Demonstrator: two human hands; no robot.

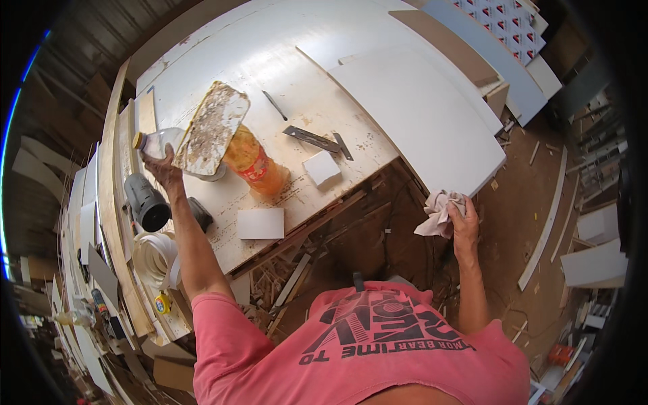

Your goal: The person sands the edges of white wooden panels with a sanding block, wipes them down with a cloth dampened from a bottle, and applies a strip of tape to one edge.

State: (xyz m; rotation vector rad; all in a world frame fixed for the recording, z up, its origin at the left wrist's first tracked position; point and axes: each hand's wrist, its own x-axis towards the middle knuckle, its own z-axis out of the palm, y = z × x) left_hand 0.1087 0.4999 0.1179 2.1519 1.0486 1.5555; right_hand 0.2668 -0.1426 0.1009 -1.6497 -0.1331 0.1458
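Note:
My left hand is at the left of the worktable, its fingers curled against a clear plastic bottle with a yellow cap. Part of that bottle is hidden behind a stained, glue-crusted flat piece. Beneath this piece stands an orange-filled plastic bottle with a red label. Off the table's right side, my right hand grips a crumpled pale cloth, close to the corner of a large white panel.
On the worktable lie a dark square tool, a thin dark blade-like tool and small white blocks. A grey cylindrical object, edging rolls and a yellow tape measure are at left. Offcuts litter the floor.

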